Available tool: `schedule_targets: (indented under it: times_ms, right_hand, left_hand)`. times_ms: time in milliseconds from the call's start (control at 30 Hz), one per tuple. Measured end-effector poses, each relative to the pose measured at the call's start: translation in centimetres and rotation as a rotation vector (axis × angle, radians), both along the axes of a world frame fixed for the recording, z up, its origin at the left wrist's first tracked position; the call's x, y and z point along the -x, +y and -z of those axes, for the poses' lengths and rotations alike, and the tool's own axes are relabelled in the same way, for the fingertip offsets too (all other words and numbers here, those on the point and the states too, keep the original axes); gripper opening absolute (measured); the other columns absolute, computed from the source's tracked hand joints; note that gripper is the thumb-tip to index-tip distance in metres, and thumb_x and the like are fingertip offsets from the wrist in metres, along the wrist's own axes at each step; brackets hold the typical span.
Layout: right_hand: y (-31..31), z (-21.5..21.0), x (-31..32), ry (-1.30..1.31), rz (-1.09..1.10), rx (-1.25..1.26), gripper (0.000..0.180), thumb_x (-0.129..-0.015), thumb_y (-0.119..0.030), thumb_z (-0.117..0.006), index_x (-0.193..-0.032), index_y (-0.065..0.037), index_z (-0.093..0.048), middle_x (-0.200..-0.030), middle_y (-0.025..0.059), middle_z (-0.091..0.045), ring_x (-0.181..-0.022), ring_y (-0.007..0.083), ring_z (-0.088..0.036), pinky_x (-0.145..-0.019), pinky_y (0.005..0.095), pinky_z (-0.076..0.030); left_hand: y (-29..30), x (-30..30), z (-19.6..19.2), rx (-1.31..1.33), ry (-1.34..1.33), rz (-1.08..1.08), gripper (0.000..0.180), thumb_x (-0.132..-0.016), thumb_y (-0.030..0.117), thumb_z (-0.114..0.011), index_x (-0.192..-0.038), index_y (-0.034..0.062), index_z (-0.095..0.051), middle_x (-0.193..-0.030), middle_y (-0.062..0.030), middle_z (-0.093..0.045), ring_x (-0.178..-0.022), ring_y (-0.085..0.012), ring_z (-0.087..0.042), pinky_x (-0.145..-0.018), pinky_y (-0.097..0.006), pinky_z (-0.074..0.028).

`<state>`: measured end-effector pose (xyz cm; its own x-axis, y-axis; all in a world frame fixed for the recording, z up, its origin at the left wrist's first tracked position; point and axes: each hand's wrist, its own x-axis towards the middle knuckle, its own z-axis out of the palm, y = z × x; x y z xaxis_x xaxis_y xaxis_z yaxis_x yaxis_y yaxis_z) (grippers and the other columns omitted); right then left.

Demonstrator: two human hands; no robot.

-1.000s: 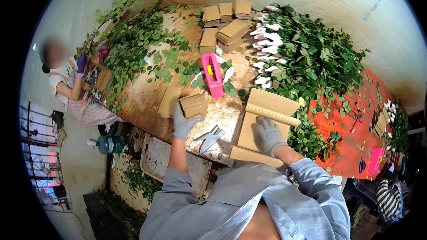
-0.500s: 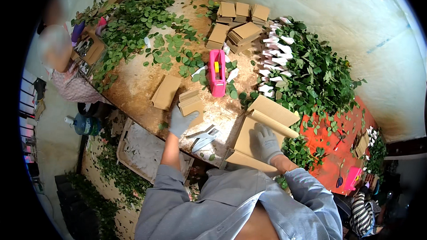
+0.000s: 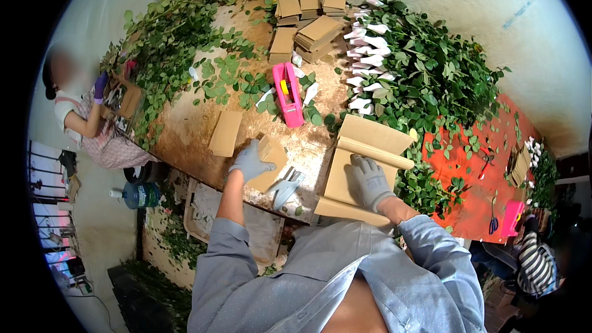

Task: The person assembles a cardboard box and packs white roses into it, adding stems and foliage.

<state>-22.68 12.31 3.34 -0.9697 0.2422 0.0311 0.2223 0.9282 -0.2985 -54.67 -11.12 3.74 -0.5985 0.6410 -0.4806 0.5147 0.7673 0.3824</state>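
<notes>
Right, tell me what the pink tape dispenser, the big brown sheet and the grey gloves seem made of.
Tape dispenser: probably plastic; smooth, evenly coloured moulded body.
Brown sheet: looks like cardboard; matte, with stiff creased folds.
Gloves: likely fabric; dull, close-fitting, though any coating is unclear.

I count two hands in grey gloves, one left hand (image 3: 251, 163) and one right hand (image 3: 371, 186). There is one big card (image 3: 342, 179), one small card (image 3: 270, 161) by the left hand, and one loose card (image 3: 226, 134). I can't tell how many sheets each has. At the back are five card piles (image 3: 317, 32). I see one tape holder (image 3: 294, 114), one more pink thing (image 3: 511, 217), one grey tool (image 3: 287, 190), one tray (image 3: 190, 208) and one water jug (image 3: 145, 195). There are at least ten white wraps (image 3: 375, 60), but they overlap. The leaves (image 3: 179, 43) are too many to count. Two other people (image 3: 77, 124) are there.
</notes>
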Motion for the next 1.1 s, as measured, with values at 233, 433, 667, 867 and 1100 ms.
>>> schedule_targets:
  times_ms: [233,433,667,867,1100]
  right_hand:
    - [-0.1,1.2,0.2,0.011,0.018,-0.009,0.045,-0.082,-0.016,-0.066,-0.126,-0.01,-0.059,-0.142,0.0173,-0.05,-0.128,0.037,-0.049,-0.101,0.0488,-0.043]
    - [0.0,1.4,-0.2,0.003,0.019,-0.002,0.047,-0.081,-0.017,-0.066,-0.127,-0.01,-0.059,-0.142,0.0168,-0.051,-0.128,0.0364,-0.049,-0.101,0.0484,-0.043]
    - [-0.1,1.0,0.0,0.006,0.02,0.014,0.047,-0.081,-0.016,-0.067,-0.127,-0.011,-0.059,-0.143,0.016,-0.05,-0.129,0.0357,-0.049,-0.101,0.0484,-0.043]
    - [-0.2,1.3,0.0,0.014,0.023,0.005,0.048,-0.081,-0.015,-0.066,-0.128,-0.011,-0.059,-0.143,0.0154,-0.05,-0.129,0.0355,-0.049,-0.101,0.0486,-0.043]
    - [-0.1,1.4,-0.1,0.044,0.034,0.029,0.051,-0.079,-0.013,-0.067,-0.129,-0.011,-0.059,-0.145,0.0149,-0.048,-0.13,0.0357,-0.048,-0.102,0.0482,-0.042]
  left_hand:
    - [-2.7,2.1,2.6,-0.308,-0.026,-0.011,0.072,-0.084,0.033,-0.077,-0.142,0.0,-0.05,-0.13,-0.0233,-0.058,-0.119,-0.038,-0.059,-0.105,-0.045,-0.046]
    - [-1.7,0.0,1.9,-0.144,0.239,-0.18,0.079,-0.084,0.046,-0.074,-0.143,0.002,-0.049,-0.137,-0.024,-0.053,-0.126,-0.039,-0.053,-0.106,-0.046,-0.044]
    - [0.3,-7.7,0.8,0.044,0.418,-0.144,0.118,-0.07,0.05,-0.083,-0.158,0.007,-0.017,-0.152,-0.0239,-0.033,-0.129,-0.0482,-0.045,-0.106,-0.057,-0.039]
    - [0.3,-5.0,4.9,-0.037,0.551,-0.162,0.115,-0.069,0.039,-0.085,-0.158,0.0067,-0.018,-0.152,-0.021,-0.034,-0.127,-0.0449,-0.046,-0.103,-0.056,-0.04]
    - [1.8,-4.3,1.2,-0.044,0.52,-0.155,0.114,-0.068,0.04,-0.086,-0.156,0.0068,-0.021,-0.148,-0.0218,-0.038,-0.126,-0.0456,-0.047,-0.104,-0.056,-0.04]
